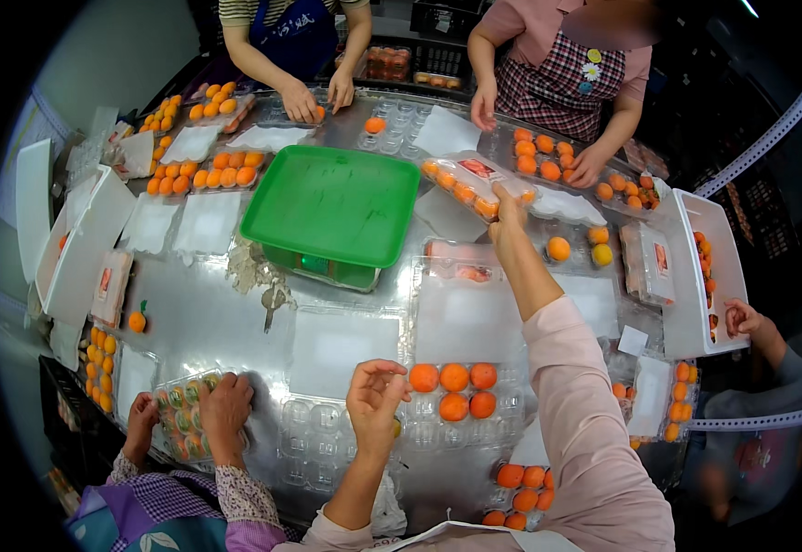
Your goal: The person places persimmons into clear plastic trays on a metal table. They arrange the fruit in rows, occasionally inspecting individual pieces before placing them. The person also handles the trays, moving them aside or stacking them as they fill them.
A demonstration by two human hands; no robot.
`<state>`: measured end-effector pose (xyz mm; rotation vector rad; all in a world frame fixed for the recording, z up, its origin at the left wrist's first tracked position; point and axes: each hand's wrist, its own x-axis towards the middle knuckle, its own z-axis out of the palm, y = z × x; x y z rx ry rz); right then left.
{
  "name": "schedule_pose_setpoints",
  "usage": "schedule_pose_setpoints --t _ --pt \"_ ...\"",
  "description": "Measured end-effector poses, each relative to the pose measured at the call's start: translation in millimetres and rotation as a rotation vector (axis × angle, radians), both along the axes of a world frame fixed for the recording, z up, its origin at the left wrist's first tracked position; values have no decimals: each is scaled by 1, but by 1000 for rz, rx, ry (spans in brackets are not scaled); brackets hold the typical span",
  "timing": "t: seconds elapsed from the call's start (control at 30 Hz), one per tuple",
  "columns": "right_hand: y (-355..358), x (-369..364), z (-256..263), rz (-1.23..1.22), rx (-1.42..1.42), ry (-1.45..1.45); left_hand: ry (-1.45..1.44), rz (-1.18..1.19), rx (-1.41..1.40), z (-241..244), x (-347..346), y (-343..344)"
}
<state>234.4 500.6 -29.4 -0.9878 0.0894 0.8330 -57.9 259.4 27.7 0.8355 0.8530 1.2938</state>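
Observation:
My right hand (pixel 511 214) grips one end of a closed clear plastic clamshell (pixel 473 185) filled with orange round fruit and bearing a label. It holds the pack up, right of the green-topped weighing scale (pixel 332 203). My left hand (pixel 375 407) is raised with its fingers loosely bent and apart, and nothing shows in it. Beside that hand lies an open moulded tray (pixel 466 435) with several orange fruits (pixel 454 377) in its left and middle cups. Another moulded tray (pixel 315 441), partly hidden by my left forearm, extends to the left. A greenish fruit (pixel 397 428) peeks out behind my left hand.
Co-workers' hands (pixel 225 407) handle a fruit pack at lower left; two people work across the metal table (pixel 215 297). White foam boxes (pixel 84 241) (pixel 691 276) flank the sides. White liner sheets (pixel 346 352) and packs surround the scale. Another person's hand (pixel 742 319) reaches the right box.

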Motion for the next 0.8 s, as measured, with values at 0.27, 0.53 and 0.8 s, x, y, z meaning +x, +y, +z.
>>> schedule_pose_setpoints --t 0.27,0.53,0.8 --pt "24 44 -62 156 10 57 19 -53 -66 -3 -2 -6" --pt "18 59 -63 324 -159 153 52 -34 -100 -6 -5 -9" --pt "6 45 -38 359 -370 58 58 -18 -109 -6 -9 -11"
